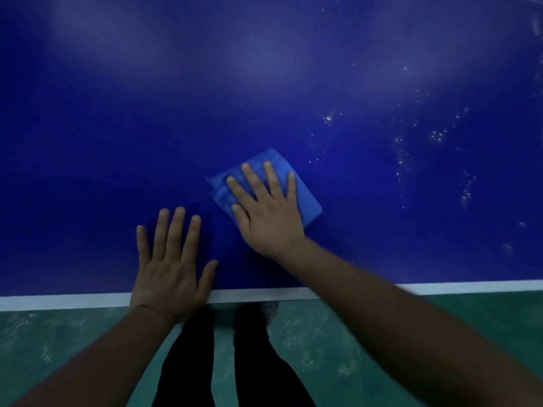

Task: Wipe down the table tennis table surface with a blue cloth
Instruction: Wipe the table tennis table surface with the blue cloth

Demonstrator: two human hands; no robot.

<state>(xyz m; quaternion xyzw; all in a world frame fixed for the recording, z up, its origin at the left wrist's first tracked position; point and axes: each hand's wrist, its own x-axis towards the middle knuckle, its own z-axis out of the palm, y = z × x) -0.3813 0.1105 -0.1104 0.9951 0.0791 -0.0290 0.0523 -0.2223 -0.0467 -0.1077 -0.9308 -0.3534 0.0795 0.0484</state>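
Looking down at 1 dark blue table (147,113) w/ white edge, green floor (323,342) below; 1 blue cloth (305,201) under right hand (269,214), left hand (170,267) flat beside, fingers spread on both.

On the table (264,69), the right hand (266,211) lies on the cloth (308,205), left hand (172,268) beside it nearer the edge.
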